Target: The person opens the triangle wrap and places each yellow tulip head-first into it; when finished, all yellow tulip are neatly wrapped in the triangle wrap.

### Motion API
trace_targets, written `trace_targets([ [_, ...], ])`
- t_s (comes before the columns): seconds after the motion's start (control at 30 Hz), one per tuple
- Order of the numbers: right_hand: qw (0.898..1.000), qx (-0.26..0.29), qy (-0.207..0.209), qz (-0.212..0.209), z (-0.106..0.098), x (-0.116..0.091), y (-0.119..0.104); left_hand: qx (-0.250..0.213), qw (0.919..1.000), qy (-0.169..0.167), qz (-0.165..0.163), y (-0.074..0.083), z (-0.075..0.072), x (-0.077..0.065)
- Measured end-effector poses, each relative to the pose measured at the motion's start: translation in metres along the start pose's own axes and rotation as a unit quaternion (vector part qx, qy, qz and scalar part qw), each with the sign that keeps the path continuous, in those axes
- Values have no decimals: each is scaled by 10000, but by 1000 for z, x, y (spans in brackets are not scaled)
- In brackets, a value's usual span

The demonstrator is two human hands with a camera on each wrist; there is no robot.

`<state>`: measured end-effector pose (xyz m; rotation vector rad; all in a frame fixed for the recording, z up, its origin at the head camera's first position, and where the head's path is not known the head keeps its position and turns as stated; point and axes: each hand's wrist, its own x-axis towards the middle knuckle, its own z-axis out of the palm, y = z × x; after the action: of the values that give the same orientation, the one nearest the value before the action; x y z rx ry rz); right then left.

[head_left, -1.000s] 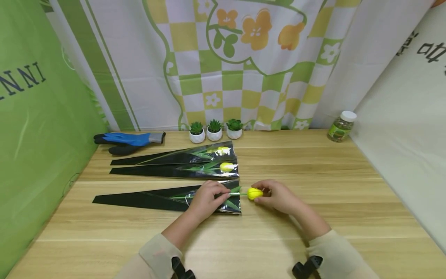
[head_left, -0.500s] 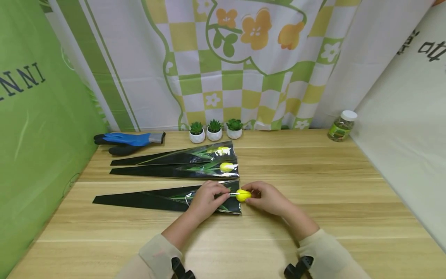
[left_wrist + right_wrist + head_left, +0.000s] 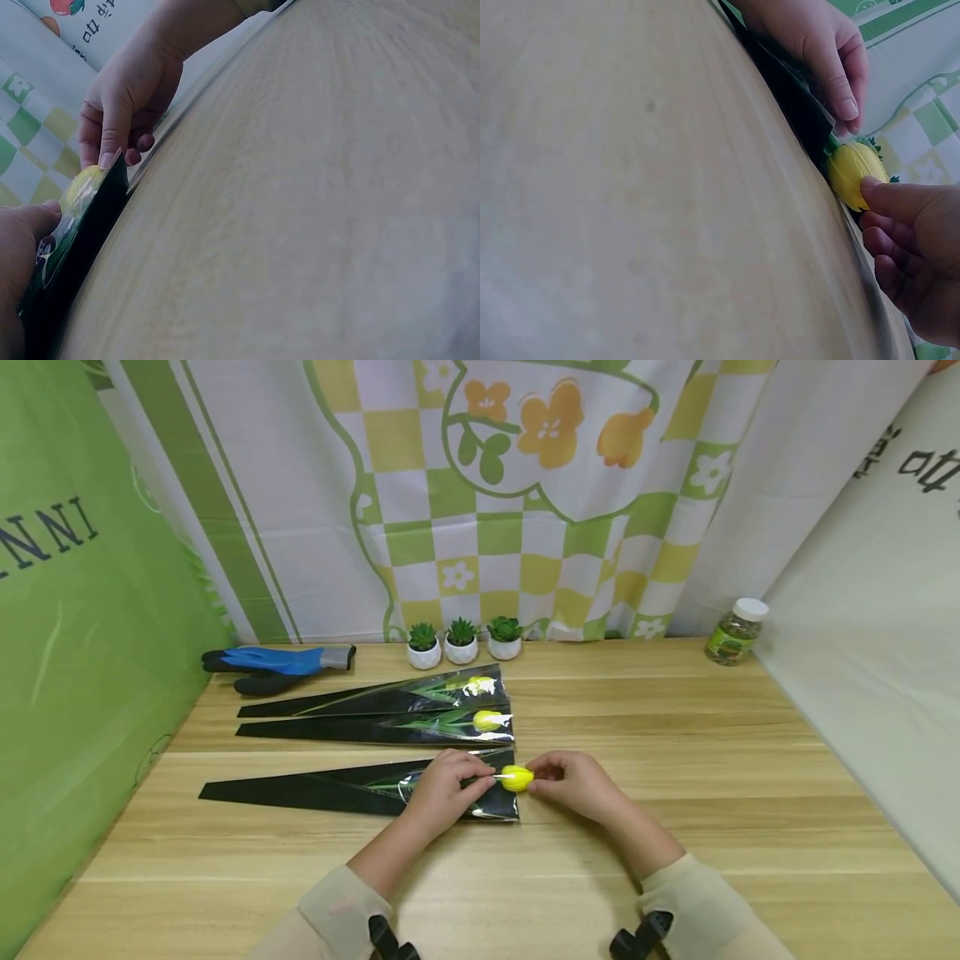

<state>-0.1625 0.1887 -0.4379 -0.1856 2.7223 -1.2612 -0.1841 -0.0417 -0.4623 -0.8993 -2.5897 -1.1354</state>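
Note:
A yellow tulip (image 3: 515,778) lies at the mouth of the nearest black flower sleeve (image 3: 300,789), its head over the open end and its stem inside. My right hand (image 3: 573,785) pinches the tip of the bloom between thumb and fingers, as the right wrist view shows with the tulip head (image 3: 851,174) close up. With thumb and fingertips my left hand (image 3: 448,785) pinches the clear front film of that sleeve near its mouth. Part of the stem and leaves is hidden under the left hand.
Behind lie two more black sleeves (image 3: 360,728), each with a yellow tulip inside. Further back are blue-and-black gloves (image 3: 277,662), three small potted succulents (image 3: 461,647) and a white-lidded jar (image 3: 737,632) at the right. A curtain (image 3: 495,539) hangs along the table's back edge.
My right hand has moved left, sliding the tulip deeper so its head now sits over the sleeve's mouth. The left hand has stayed in place.

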Motion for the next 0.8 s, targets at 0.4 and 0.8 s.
trace_targets([
  [0.4, 9993, 253, 62, -278, 13, 3, -4, -99, 9996, 169, 206, -1, 1, 0],
  [0.8, 9998, 144, 112, 2, 15, 6, -7, -111, 9993, 207, 302, -3, 2, 1],
])
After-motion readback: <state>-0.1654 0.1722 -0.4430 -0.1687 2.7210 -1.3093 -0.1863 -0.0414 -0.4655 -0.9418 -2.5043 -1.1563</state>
